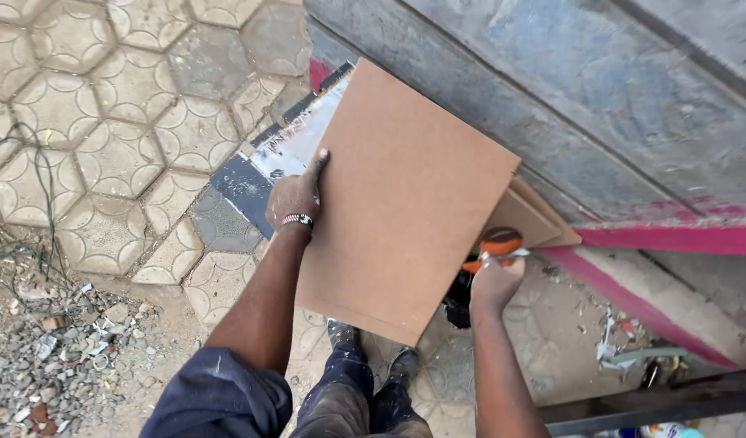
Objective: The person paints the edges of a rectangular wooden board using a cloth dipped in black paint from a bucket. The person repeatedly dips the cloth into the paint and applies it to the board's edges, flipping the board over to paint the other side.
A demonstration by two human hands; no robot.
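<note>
Sideways — brown board between left grip, right grip

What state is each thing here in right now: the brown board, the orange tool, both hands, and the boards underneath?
Brown board: held up flat, tilted, above the other boards.
Left hand: gripping the board's left edge, fingers spread on top.
Right hand: closed around the orange tool at the board's right edge.
Orange tool: gripped, mostly hidden; its kind cannot be told.
Painted panel: lying on the paving, partly covered.
Smaller brown boards: lying by the wall.
</note>
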